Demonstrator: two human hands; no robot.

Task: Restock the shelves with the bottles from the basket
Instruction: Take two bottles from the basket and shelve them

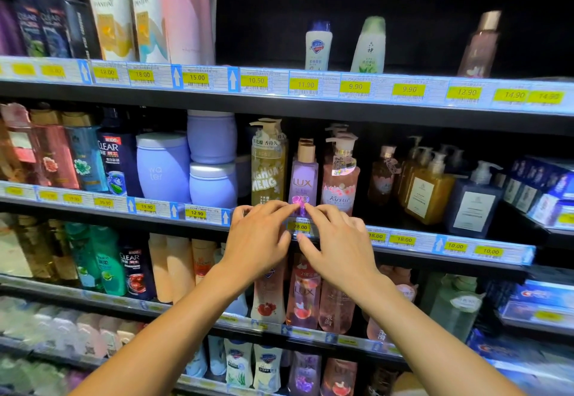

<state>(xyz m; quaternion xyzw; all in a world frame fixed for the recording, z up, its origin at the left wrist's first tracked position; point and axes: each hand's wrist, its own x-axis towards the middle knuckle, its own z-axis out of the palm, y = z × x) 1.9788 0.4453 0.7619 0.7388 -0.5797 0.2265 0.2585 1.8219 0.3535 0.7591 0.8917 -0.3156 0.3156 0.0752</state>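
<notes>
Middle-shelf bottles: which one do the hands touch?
The translucent purple LUX bottle with tan cap; left hand and right hand both touch its base, no other bottle.

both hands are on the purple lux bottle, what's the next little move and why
Probably nudge the purple LUX bottle slightly back and square, then let go. Fingers of the left hand and right hand touch its base from either side. It stands upright, seemingly at the front edge of the shelf above the 28.00 price tag, between the yellow-green pump bottle and the pink pump bottle.
</notes>
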